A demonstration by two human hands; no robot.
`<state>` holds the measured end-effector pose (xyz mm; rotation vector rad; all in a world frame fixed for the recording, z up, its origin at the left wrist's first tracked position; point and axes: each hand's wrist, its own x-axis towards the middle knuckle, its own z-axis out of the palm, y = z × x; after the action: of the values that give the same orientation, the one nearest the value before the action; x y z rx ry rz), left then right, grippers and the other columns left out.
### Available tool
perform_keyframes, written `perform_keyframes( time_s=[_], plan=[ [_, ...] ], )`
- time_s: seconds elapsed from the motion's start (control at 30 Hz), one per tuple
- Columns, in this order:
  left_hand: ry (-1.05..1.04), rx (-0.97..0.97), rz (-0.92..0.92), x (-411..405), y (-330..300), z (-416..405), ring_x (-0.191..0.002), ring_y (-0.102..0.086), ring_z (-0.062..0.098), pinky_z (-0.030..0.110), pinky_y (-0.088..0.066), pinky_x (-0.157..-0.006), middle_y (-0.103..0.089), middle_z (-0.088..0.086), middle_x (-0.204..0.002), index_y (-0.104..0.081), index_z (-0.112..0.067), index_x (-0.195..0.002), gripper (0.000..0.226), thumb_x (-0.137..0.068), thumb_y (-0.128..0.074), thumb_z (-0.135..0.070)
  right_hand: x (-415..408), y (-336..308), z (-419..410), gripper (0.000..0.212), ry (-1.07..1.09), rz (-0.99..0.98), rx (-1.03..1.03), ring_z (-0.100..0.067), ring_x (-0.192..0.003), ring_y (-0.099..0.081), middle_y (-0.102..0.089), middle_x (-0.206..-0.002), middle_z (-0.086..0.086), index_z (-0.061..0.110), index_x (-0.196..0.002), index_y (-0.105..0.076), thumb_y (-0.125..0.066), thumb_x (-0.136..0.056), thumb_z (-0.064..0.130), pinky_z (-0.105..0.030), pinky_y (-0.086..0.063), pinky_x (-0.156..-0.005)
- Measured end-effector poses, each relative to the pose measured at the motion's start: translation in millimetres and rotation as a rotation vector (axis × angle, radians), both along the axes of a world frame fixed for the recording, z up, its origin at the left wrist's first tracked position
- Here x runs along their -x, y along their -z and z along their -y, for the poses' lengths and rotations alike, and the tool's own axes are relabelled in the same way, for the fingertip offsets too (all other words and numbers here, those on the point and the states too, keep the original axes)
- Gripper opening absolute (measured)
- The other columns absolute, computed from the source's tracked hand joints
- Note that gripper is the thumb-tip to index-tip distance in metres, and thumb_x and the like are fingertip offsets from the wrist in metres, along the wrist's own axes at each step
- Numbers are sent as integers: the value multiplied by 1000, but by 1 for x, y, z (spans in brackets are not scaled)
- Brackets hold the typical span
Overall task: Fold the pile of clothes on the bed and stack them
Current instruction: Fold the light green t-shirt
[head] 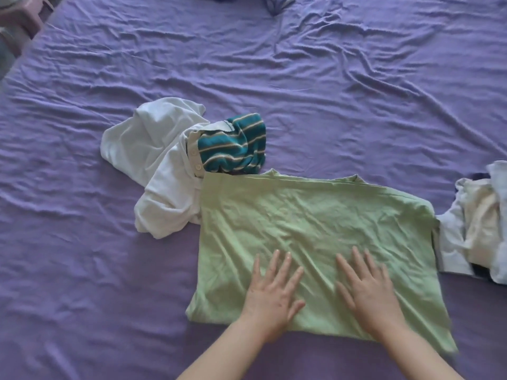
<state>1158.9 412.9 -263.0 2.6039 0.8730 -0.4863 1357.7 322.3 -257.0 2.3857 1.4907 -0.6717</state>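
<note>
Bed (329,78) in front of me has a wrinkled purple sheet (82,242) over all of it. Lying on it: green shirt (315,220) spread flat nearest me, crumpled white shirt (153,165) touching its far-left corner, teal striped garment (236,144) bunched against the white one just past the green's far edge. Small heap of pale clothes (477,220) at the right edge, just beside the green shirt, and some bluish fabric (277,2) well apart at the far side, cut off by the frame.

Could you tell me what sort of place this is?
Most likely a bedroom: a wide bed under a wrinkled purple sheet, loose clothes such as a green shirt being flattened, and a white shirt beside it.
</note>
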Motion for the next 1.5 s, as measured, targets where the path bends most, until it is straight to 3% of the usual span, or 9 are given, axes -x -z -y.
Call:
perform_keyframes(
  time_s=[0.27,0.43,0.57,0.77,0.87,1.0,1.17,1.33,1.5],
  plan=[
    [147,73,-32,-91,-8,58,-126,-49,29,58,-42,-95,-58,4,-132,-64,-31,-120,60,-78,-30,-57,-77,-15,85,46,156,78,-28,-37,-120,-45,-55,-130,-18,27,-131,-44,-23,-97,49,-54,-50,-80],
    [37,189,-133,-147,-22,78,-145,10,31,55,3,-114,5,5,-159,-19,-25,-149,61,-95,-21,-53,-89,-16,92,69,483,-79,-177,-37,-112,-49,-47,-132,-17,19,-146,-26,-61,-87,23,-44,-46,-84],
    [-235,370,39,-172,-35,82,-146,-9,22,36,-11,-117,-18,3,-157,-32,-23,-145,79,-82,-8,-63,-97,-30,76,69,745,-385,-365,-25,-119,-50,-51,-134,-6,23,-145,-27,-59,-85,12,-30,-39,-91],
    [-1030,1179,537,-184,-63,61,-100,-60,16,29,-50,-84,-66,5,-106,-65,-16,-108,31,-99,-42,-35,-85,-69,44,73,688,-1043,-443,4,-124,-39,-40,-142,10,34,-144,-18,-45,-88,-4,-11,-36,-97],
    [-1158,1196,523,-177,-68,45,-91,-64,16,26,-53,-67,-68,6,-104,-64,-16,-111,38,-93,-49,-46,-88,-75,34,75,764,-1327,-334,-3,-120,-46,-42,-141,8,34,-145,-9,-28,-88,-11,-13,-47,-75],
    [-1275,1071,503,-174,-61,29,-89,-63,19,27,-51,-60,-67,4,-110,-63,-13,-113,49,-83,-61,-52,-95,-71,18,71,645,-1469,-234,-7,-126,-45,-49,-135,4,27,-143,-18,-23,-86,-16,-30,-52,-87],
    [-1229,1086,431,-166,-53,24,-82,-62,17,27,-50,-58,-65,1,-106,-53,-18,-121,51,-78,-75,-31,-103,-59,-11,51,491,-945,-453,-10,-113,-56,-61,-122,-7,11,-128,-46,-36,-83,-12,-18,-45,-89],
    [-898,584,303,-154,-41,22,-88,-59,11,19,-47,-77,-64,-5,-99,-62,-18,-113,40,-76,-62,-4,-149,-44,-48,72,-358,-66,-48,-21,-145,1,-20,-154,10,31,-146,-19,-40,-84,0,-44,-7,-115],
    [-806,448,365,-127,-49,6,-71,-52,9,17,-35,-56,-60,-5,-72,-66,-17,-84,4,-82,-64,-14,-172,-50,-76,29,-514,120,70,-19,-131,-33,-59,-115,8,25,-114,-54,-43,-90,14,-56,0,-112]
  ],
)
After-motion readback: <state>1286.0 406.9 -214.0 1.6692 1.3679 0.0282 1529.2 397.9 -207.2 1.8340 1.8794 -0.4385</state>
